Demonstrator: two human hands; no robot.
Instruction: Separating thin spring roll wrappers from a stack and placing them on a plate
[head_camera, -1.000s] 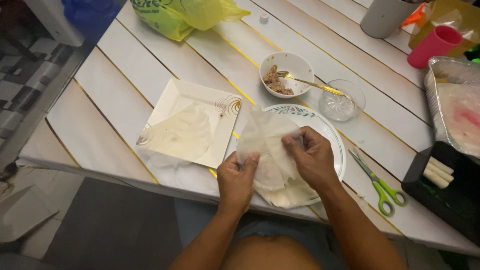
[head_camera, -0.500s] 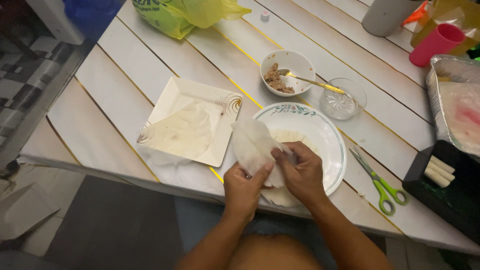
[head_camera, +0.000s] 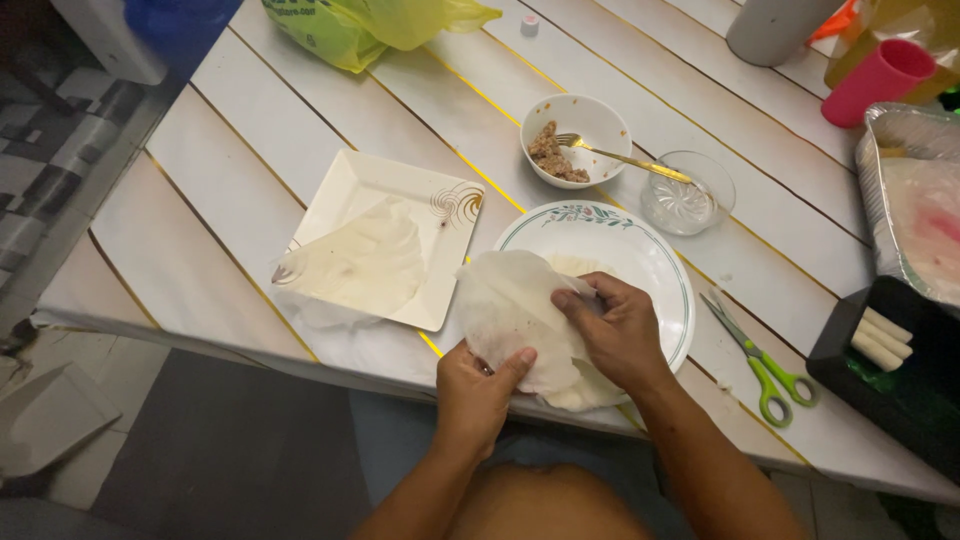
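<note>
We find both hands, left (head_camera: 478, 385) and right (head_camera: 620, 330), pinching a thin wrapper sheet (head_camera: 515, 310) over the round plate (head_camera: 640, 250) at lower centre; uneven pulling risks tearing it.

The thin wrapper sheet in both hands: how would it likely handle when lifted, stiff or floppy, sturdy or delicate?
Probably floppy: the wrapper sheet folds and droops between the left hand and right hand over the round plate. Likely light and tear-prone, since it looks thin and translucent. It may cling to other sheets, as the stack on the square plate lies wrinkled.
</note>
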